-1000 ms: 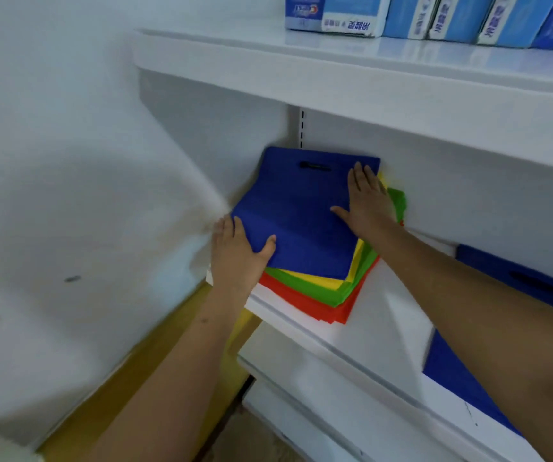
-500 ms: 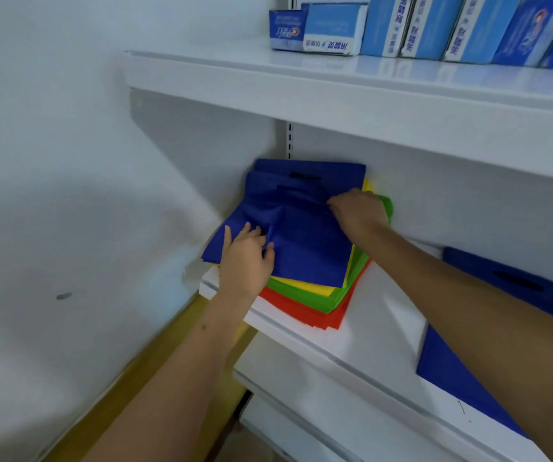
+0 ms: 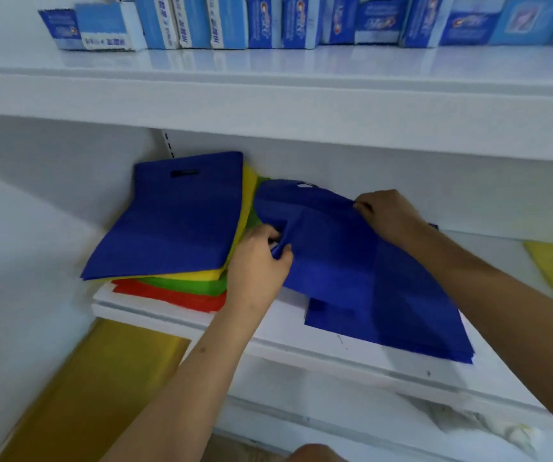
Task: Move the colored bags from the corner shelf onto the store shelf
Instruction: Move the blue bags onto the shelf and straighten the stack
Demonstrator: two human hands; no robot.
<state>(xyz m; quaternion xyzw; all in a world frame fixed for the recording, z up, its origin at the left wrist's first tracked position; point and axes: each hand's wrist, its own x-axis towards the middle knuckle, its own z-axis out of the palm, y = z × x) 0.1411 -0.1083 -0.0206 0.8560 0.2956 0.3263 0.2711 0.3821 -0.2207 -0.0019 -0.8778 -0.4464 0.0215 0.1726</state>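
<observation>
left of frame: stack of bags [image 3: 175,278] in the shelf corner, blue bag on top [image 3: 182,221], yellow, green and red edges showing under it. centre: left hand [image 3: 258,261], grip pinched on the near-left edge of a second blue bag [image 3: 335,261]. right of centre: right hand [image 3: 388,215], grip clamped on its far edge. this bag is lifted, partly over another flat blue bag [image 3: 401,331] on the white shelf [image 3: 301,348]. top: toothpaste boxes [image 3: 268,21].

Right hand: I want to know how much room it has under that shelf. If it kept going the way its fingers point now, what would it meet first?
The right hand points left across the blue bag it grips, so probably the corner stack; depth is unclear.
</observation>
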